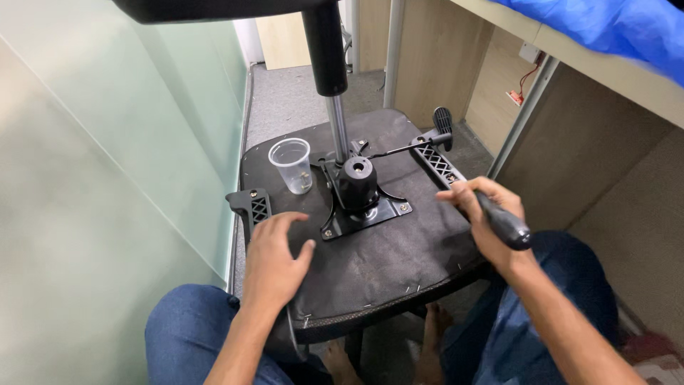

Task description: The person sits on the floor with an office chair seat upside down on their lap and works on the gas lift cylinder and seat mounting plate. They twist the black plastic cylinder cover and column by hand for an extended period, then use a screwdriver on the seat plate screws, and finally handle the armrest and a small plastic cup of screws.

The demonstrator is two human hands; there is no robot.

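The left hand [274, 260] is laid flat, fingers spread, on the near left of the upturned chair seat [385, 264]. A black-handled screwdriver [504, 222] is gripped in the closed right hand [488, 217] at the right bracket [436, 162].

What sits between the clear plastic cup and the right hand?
In the head view, the black metal mechanism plate sits between the clear cup and right hand.

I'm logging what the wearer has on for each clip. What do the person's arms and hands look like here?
Both forearms are bare, with no sleeves in view. The left hand and right hand wear no gloves, rings or watch that I can see. Blue jeans cover the legs.
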